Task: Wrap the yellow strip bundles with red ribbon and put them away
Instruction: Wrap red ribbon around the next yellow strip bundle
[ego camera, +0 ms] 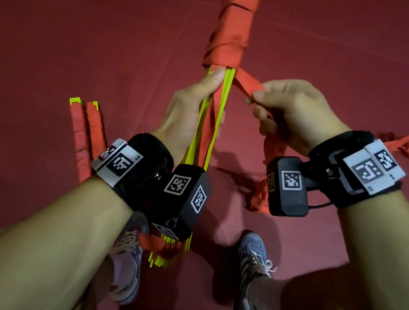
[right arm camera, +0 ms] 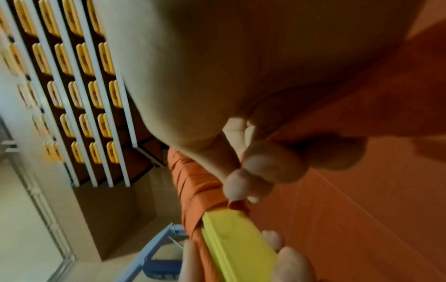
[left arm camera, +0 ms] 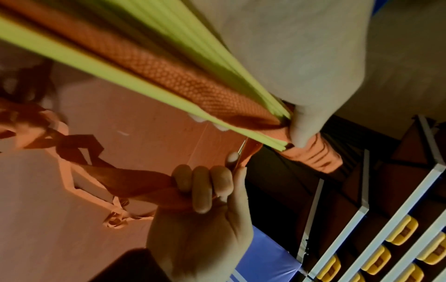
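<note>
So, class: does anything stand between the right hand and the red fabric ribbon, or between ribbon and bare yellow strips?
Nothing separates the right hand from the red fabric ribbon; it pinches it. The left hand has its grip on the yellow strip bundle beside the wrapped edge, where the next turn likely goes.

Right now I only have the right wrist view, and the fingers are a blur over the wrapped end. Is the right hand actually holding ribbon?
Observer: Yes. The head view shows the right hand pinching the red ribbon just where it leaves the wrapping on the yellow strip bundle.
Operator: Any finished ones around? I can't see the floor on that side.
Observer: Two wrapped bundles, yellow tips showing, lie side by side on the red floor next to the left wrist.
</note>
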Demonstrator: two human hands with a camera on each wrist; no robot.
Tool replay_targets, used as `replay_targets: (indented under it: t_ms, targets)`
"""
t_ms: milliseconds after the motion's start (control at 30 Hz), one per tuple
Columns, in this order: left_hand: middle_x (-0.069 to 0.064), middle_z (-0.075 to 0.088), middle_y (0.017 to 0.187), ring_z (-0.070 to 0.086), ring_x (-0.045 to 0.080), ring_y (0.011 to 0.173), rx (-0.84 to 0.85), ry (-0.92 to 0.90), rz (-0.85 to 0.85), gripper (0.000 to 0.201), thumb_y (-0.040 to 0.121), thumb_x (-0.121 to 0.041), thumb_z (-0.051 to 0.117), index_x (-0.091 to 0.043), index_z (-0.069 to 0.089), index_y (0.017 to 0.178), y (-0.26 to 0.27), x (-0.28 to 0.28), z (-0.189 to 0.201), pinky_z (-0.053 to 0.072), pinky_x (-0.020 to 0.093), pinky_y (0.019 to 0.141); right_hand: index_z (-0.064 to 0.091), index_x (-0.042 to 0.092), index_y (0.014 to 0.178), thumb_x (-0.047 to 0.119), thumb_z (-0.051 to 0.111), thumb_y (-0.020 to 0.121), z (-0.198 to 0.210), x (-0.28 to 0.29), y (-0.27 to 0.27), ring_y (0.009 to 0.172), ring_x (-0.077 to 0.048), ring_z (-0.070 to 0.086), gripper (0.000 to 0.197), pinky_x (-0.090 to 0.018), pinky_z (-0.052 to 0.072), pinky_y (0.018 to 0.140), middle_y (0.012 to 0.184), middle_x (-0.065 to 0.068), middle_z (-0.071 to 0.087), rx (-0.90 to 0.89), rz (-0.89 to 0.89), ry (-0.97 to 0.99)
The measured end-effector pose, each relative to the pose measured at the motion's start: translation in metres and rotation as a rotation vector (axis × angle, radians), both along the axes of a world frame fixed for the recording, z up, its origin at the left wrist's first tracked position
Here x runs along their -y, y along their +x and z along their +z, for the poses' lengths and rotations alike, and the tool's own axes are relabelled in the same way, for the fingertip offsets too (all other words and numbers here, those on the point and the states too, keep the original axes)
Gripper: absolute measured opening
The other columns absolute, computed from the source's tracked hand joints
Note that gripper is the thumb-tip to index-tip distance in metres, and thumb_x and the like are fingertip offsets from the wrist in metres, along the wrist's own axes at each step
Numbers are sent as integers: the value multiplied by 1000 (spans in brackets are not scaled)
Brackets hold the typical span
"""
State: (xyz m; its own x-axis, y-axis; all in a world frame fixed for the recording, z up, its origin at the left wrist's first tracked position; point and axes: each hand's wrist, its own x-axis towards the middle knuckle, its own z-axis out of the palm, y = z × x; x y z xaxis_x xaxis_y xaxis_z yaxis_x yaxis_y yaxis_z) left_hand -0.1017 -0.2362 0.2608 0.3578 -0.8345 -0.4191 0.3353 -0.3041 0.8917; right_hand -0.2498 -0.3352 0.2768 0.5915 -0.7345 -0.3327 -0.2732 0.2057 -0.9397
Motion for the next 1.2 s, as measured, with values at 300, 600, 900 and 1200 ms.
replay_targets:
  t_ms: [300,600,900,1200]
  targets:
    - [-6,64,84,62,17,80,634,128,-87,29,88,-48,71,-22,58,92,-10,0,-20,41,34,67,48,10,62,37,63,82,-6,-24,17,64,-27,40,36,-31,30,54,59,-4,41,-493,112,-570]
    - [2,66,110,63,27,102,629,52,-252,68,64,-33,63,-28,50,130,-24,-9,-20,52,45,85,39,12,53,70,67,80,-9,-25,17,55,-20,41,70,-38,30,54,51,1,42,-552,-153,-474]
    - [-6,72,87,68,22,81,729,-34,-198,52,67,-28,79,-30,63,117,-24,-6,-28,55,41,69,72,15,91,85,64,58,-18,-20,22,84,-25,66,78,-29,43,64,93,-6,72,-479,-237,-246]
    - [11,68,70,64,25,58,-288,169,-456,25,80,-39,68,-16,77,80,-18,-10,2,48,33,64,59,8,65,37,66,82,-9,-22,18,40,-18,41,34,-21,29,41,51,-9,47,50,-83,-35]
